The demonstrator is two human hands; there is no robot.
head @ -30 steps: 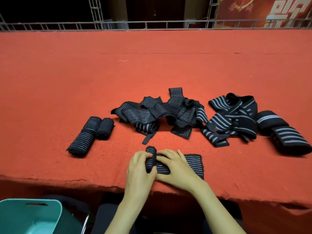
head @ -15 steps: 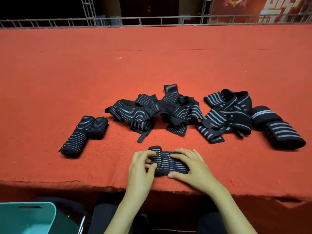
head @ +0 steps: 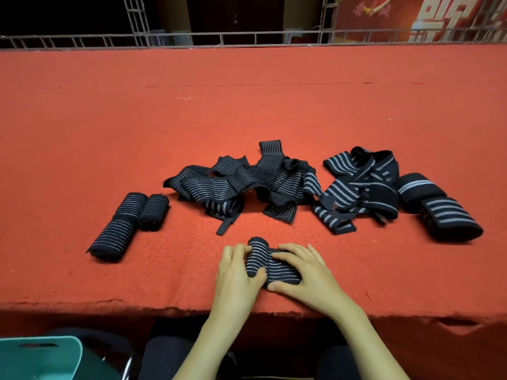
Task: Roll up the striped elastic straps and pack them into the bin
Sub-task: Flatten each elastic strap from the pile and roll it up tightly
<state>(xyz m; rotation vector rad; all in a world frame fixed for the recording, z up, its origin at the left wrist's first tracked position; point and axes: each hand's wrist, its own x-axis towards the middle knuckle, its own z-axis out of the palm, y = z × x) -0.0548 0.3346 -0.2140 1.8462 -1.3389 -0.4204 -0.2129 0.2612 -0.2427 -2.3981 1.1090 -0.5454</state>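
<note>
A black strap with thin grey stripes [head: 260, 259] lies near the table's front edge, mostly wound into a roll. My left hand [head: 237, 272] grips the roll with fingers and thumb curled round it. My right hand [head: 304, 270] lies on the short flat tail beside the roll, fingers spread over it and thumb at its near edge. Two finished rolls [head: 131, 220] lie at the left. A heap of loose striped straps [head: 247, 185] lies behind my hands. The teal bin [head: 41, 357] sits low at the bottom left, below the table edge.
A second tangle of wide-striped straps [head: 362, 187] and two thick wide-striped rolls [head: 436, 207] lie at the right. The red felt table [head: 247, 105] stretches far back to a metal railing [head: 247, 39]. My lap shows under the front edge.
The flat tail of the strap has shortened and the roll has grown thicker. My right hand has moved left toward the roll. The camera has tilted slightly.
</note>
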